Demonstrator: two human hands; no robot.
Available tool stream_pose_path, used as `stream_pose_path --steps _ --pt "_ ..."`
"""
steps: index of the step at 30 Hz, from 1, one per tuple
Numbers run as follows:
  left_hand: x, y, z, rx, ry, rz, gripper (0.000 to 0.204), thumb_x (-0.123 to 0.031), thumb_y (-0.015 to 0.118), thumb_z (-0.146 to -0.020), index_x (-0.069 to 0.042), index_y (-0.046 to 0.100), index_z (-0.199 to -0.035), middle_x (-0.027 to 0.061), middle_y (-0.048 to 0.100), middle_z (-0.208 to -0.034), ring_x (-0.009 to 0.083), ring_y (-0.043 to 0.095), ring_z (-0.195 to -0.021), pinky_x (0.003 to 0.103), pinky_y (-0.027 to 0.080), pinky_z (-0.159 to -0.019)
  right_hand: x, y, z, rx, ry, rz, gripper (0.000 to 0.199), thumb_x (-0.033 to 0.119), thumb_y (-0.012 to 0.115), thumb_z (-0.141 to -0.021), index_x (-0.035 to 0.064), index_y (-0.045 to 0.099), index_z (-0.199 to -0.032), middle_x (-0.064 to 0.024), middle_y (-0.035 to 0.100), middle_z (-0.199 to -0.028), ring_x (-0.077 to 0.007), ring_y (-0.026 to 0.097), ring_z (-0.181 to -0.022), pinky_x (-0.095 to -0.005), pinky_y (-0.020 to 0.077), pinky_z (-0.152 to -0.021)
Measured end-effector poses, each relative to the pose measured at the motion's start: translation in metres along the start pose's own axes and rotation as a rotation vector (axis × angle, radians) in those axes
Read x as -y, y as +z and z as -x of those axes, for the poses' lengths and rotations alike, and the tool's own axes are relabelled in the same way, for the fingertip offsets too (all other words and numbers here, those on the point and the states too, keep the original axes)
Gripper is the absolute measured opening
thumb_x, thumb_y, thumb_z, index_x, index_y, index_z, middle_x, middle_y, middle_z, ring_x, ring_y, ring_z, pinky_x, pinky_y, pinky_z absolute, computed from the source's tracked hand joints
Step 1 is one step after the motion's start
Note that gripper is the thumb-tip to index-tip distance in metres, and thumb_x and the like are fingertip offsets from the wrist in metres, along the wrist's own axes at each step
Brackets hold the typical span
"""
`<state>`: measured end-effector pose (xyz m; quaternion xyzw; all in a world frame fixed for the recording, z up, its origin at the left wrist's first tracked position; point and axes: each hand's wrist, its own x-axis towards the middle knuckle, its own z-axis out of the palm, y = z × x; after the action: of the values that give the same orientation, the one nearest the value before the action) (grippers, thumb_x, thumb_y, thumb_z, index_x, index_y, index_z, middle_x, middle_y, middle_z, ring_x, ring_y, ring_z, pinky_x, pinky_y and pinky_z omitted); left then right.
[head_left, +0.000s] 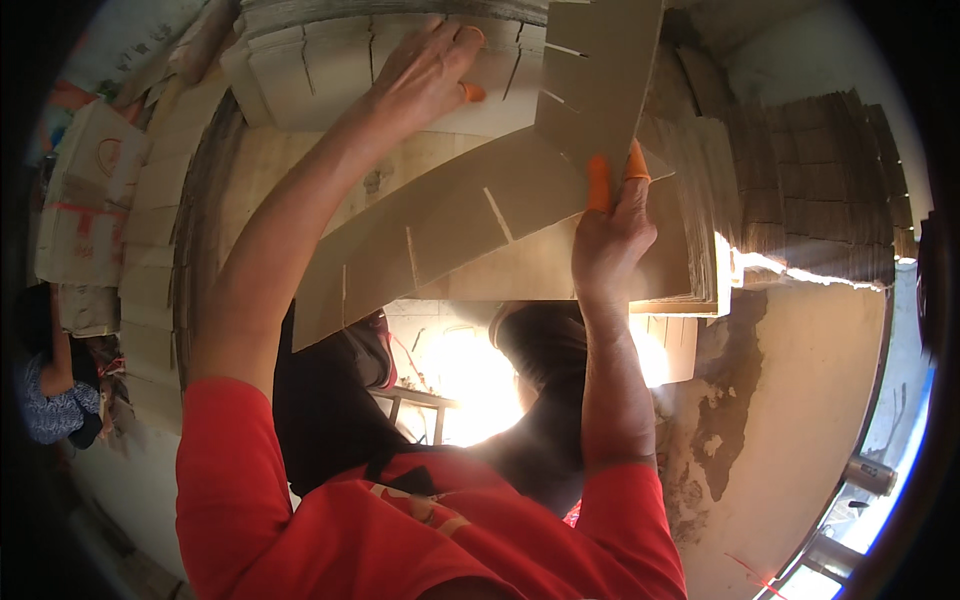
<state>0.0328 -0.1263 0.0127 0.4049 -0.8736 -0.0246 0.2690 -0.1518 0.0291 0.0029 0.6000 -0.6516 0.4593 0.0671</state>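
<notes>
My right hand [612, 240], with orange finger covers, pinches slotted cardboard between thumb and fingers. An upright cardboard strip [600, 80] with short slits in its left edge rises from that grip. Meeting it at an angle, a long slotted cardboard strip [430, 220] slants down to the left toward my lap. Whether the two are joined where they meet, I cannot tell. At the far side my left hand [425, 75] rests over a row of slotted cardboard sheets [340, 70]. Its thumb and forefinger, also in orange covers, are apart with nothing visible between them.
A pale wooden board [400, 155] lies beneath the work. Cardboard stacks stand at the left [160, 230], beside my right hand [700, 190] and at the far right [820, 170]. A printed carton [85, 200] and another person [65, 390] are at the left edge.
</notes>
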Motion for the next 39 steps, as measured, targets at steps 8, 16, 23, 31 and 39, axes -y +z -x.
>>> stream_pose_path --steps 8,16,23,31,39 --pt "0.054 0.076 -0.021 -0.119 0.105 -0.346 0.035 -0.007 0.069 -0.071 -0.006 0.055 -0.103 0.008 0.059 -0.101 0.0262 0.051 -0.098 0.038 0.039 -0.085 0.001 0.006 -0.002 -0.021 -0.059 -0.012 0.041 -0.006 0.059 -0.086 -0.0017 0.05 -0.125 -0.0157 0.061 -0.117 -0.0152 0.064 -0.089 -0.0231 0.0521 -0.078" --pt "0.054 0.061 -0.011 -0.194 0.256 -0.188 0.021 0.0 0.061 -0.067 -0.008 0.056 -0.087 0.008 0.06 -0.077 0.0274 0.058 -0.08 0.038 0.044 -0.07 0.001 0.004 -0.004 -0.051 -0.118 -0.013 0.049 -0.006 0.06 -0.085 -0.0007 0.045 -0.132 -0.0126 0.057 -0.127 -0.0127 0.063 -0.093 -0.022 0.0515 -0.079" --pt "0.023 0.048 0.007 -0.14 0.244 -0.011 0.021 0.007 0.058 -0.064 -0.007 0.05 -0.078 0.0057 0.055 -0.065 0.0256 0.058 -0.066 0.037 0.047 -0.052 0.003 -0.001 -0.002 0.027 -0.048 -0.024 0.058 -0.004 0.06 -0.086 0.0059 0.039 -0.14 -0.0107 0.058 -0.126 -0.0102 0.06 -0.069 -0.0209 0.0506 -0.063" --pt "-0.008 0.036 0.009 -0.276 0.343 0.078 0.022 0.008 0.061 -0.063 -0.006 0.053 -0.079 0.0067 0.054 -0.067 0.0253 0.056 -0.067 0.037 0.047 -0.056 -0.001 -0.005 -0.002 -0.017 -0.152 0.009 0.058 -0.004 0.06 -0.087 0.0088 0.04 -0.14 -0.0107 0.068 -0.094 -0.0091 0.045 -0.05 -0.0194 0.0417 -0.049" --pt "-0.035 0.024 0.025 -0.266 0.392 0.009 0.023 0.007 0.06 -0.063 -0.003 0.056 -0.084 0.0069 0.053 -0.07 0.0222 0.053 -0.07 0.035 0.048 -0.058 0.0 -0.01 0.002 0.033 -0.127 0.079 0.06 -0.004 0.06 -0.086 0.0085 0.038 -0.141 -0.0093 0.053 -0.061 -0.0134 0.044 -0.047 -0.0222 0.0426 -0.047"
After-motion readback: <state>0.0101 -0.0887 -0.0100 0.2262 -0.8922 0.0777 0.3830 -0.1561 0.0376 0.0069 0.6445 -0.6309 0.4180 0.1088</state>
